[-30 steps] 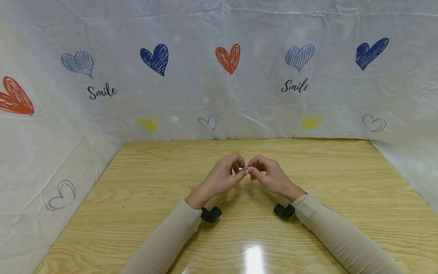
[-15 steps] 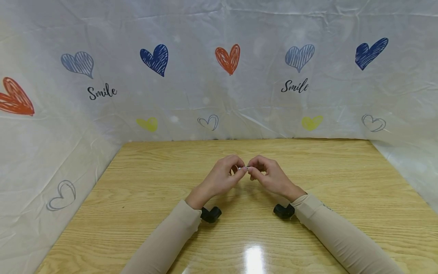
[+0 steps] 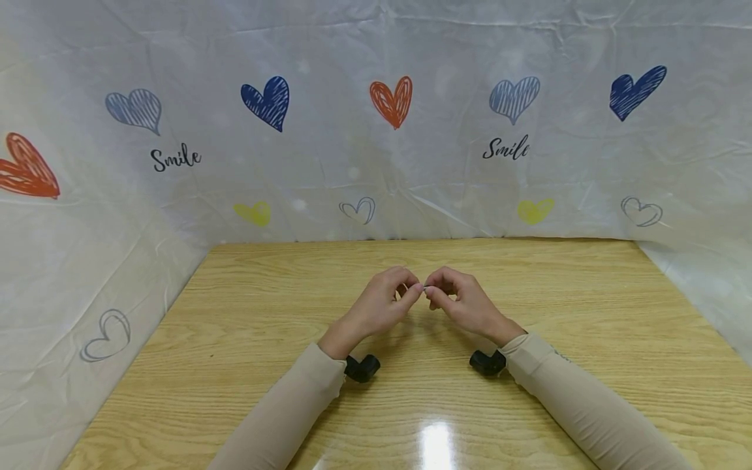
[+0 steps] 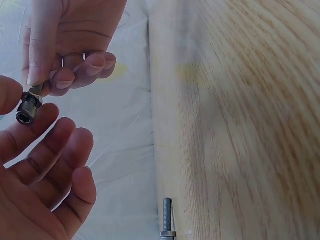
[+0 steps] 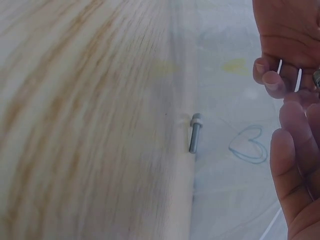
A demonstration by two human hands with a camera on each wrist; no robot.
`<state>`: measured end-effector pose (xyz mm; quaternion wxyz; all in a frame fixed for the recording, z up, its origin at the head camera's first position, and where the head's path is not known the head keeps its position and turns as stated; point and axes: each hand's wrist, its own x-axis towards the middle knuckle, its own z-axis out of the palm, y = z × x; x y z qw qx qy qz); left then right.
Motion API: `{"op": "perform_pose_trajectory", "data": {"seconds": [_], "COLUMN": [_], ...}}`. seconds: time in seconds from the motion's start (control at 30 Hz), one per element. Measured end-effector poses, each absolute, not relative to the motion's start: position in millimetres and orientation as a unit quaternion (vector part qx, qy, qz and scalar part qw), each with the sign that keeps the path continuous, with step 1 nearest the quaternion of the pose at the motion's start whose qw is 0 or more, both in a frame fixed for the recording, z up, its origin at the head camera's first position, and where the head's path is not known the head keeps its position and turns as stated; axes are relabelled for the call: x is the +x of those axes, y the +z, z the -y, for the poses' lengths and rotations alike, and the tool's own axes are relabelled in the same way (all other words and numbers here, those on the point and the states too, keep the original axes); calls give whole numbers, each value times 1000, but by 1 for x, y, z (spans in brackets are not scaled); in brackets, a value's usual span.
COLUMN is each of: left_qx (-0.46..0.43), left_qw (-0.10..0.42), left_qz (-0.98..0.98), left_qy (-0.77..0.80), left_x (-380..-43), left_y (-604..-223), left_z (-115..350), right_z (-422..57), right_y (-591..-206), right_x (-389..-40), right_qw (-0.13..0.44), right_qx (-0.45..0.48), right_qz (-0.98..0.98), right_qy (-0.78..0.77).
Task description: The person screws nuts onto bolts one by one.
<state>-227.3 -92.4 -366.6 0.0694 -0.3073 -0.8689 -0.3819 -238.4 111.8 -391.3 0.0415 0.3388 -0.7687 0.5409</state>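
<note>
Both hands meet over the middle of the table around a small metal bolt (image 4: 26, 116) with a socket head and a nut. The left hand (image 3: 384, 299) pinches it around the head end, thumb on one side and index finger on the other. At the opposite end, the right hand (image 3: 464, 303) pinches the shank between thumb and index finger. In the head view only a sliver of metal shows between the fingertips. The other fingers of both hands are loosely bent, as the left wrist view shows.
A second bolt (image 5: 195, 133) with a nut shows near the table's far edge in both wrist views. The wooden table (image 3: 247, 313) ends at a white sheet (image 3: 440, 163) printed with hearts. Black wrist devices (image 3: 362, 369) sit under the beige sleeves.
The left thumb has slid up over the bolt, covering the head and nut that showed between the hands a second ago. The right hand stays almost still.
</note>
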Motion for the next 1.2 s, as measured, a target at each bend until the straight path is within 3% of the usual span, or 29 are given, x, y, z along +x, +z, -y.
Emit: {"op": "perform_pose_trajectory", "data": {"seconds": [0.77,0.93,1.2], "left_qx": [-334,-328,-323], "left_qw": [93,87,80], "left_qz": [852,856,858], "left_qy": [-392,-391,-391], "left_x": [-228,-227,-226], "left_y": [-366,-365,-365], "left_z": [90,91,91], "right_z": [-111,-108,-112], "right_y": [-391,-372,-391], "right_x": [-238,-224,-238], "right_qw": [42,37,45], "right_qx": [331,330,344], "right_qz": [773,777,767], "right_qy": [539,534,540]}}
